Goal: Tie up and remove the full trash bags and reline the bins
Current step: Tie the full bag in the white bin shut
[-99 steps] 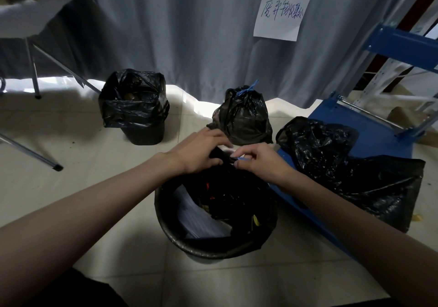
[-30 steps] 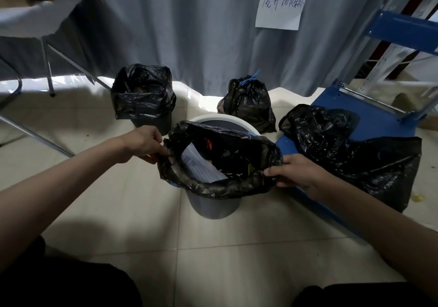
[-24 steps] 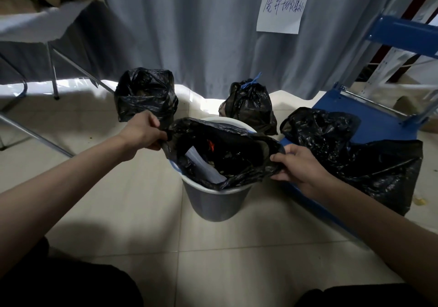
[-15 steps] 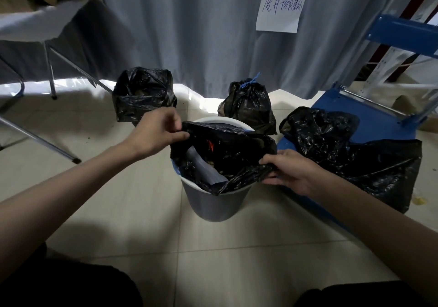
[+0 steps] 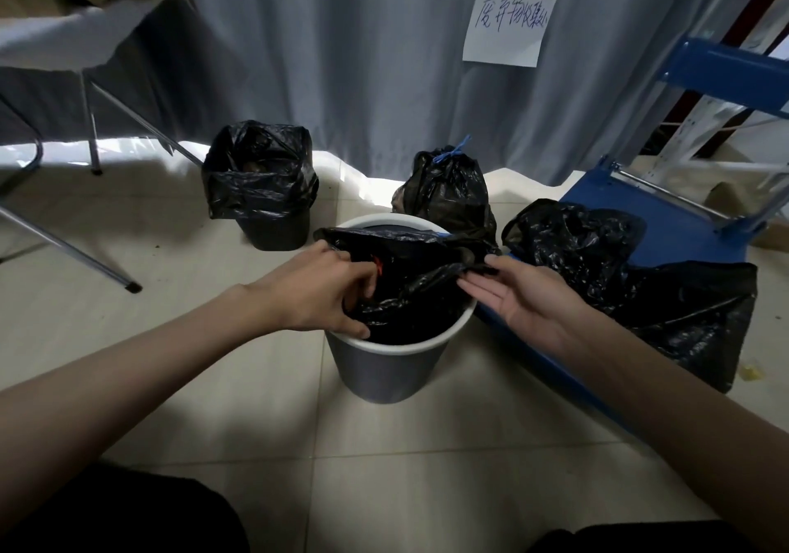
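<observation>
A grey bin (image 5: pixel 386 367) with a white rim stands on the tiled floor in the middle. Its black trash bag (image 5: pixel 420 285) is off the rim and drawn together over the opening; a bit of red rubbish shows inside. My left hand (image 5: pixel 318 296) grips the bag's left edge with curled fingers, thumb on the bin's rim. My right hand (image 5: pixel 527 298) is palm up at the bag's right edge, which sits pinched between its thumb and straight fingers.
A second bin (image 5: pixel 261 194) lined with an open black bag stands back left. A tied bag (image 5: pixel 448 191) with a blue tie sits behind the middle bin. Loose black bags (image 5: pixel 640 283) lie on a blue cart (image 5: pixel 679 228) at right. Table legs (image 5: pixel 68 245) cross the left.
The bag's rim, stretched wide over the bin before, has been peeled off and drawn together. Both hands moved inward toward the bin's centre, and my right hand turned palm up.
</observation>
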`<move>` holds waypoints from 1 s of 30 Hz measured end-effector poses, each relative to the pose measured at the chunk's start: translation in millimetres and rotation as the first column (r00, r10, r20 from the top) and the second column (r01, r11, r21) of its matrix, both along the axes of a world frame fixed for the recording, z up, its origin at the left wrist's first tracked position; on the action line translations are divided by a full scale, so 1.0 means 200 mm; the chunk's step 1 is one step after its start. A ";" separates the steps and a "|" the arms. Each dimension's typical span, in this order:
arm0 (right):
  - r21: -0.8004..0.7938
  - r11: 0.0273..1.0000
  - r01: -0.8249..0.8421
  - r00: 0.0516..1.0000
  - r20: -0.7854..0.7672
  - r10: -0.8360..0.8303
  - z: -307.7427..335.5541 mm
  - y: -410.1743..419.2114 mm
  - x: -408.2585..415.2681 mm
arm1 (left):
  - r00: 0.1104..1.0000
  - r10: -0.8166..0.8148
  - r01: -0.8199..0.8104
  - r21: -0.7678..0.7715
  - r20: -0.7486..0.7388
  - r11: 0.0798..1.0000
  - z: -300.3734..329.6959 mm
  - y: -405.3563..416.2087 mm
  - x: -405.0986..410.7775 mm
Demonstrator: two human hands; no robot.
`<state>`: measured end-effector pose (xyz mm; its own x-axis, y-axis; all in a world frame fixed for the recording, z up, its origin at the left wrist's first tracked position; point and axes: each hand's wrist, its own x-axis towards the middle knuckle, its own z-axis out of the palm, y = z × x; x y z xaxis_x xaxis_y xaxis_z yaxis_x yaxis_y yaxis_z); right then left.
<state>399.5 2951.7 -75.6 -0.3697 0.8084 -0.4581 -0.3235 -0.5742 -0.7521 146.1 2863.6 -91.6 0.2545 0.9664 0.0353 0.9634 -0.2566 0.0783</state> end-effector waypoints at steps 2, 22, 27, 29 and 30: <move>0.115 0.993 -0.029 0.998 0.052 0.023 0.02 -0.01 -0.01 | 0.998 0.018 -0.019 -0.010 -0.054 1.000 0.00 0.01 -0.02; 0.485 0.396 -0.780 0.347 0.861 -0.371 -0.02 -0.04 -0.08 | 1.000 0.018 -0.016 0.122 -0.011 0.992 -0.03 0.02 0.09; 0.386 0.489 -0.782 0.313 0.922 -0.229 -0.02 0.00 -0.02 | 0.922 0.077 -0.072 -0.027 0.380 0.997 0.05 0.03 -0.01; 0.360 0.548 -0.755 0.328 0.931 -0.160 -0.01 0.01 0.00 | 0.852 0.110 -0.083 -0.074 0.512 0.994 0.07 0.02 -0.01; 0.354 0.580 -0.734 0.360 0.927 -0.111 -0.01 0.01 0.01 | 0.827 0.116 -0.078 -0.092 0.550 0.993 0.07 0.02 0.00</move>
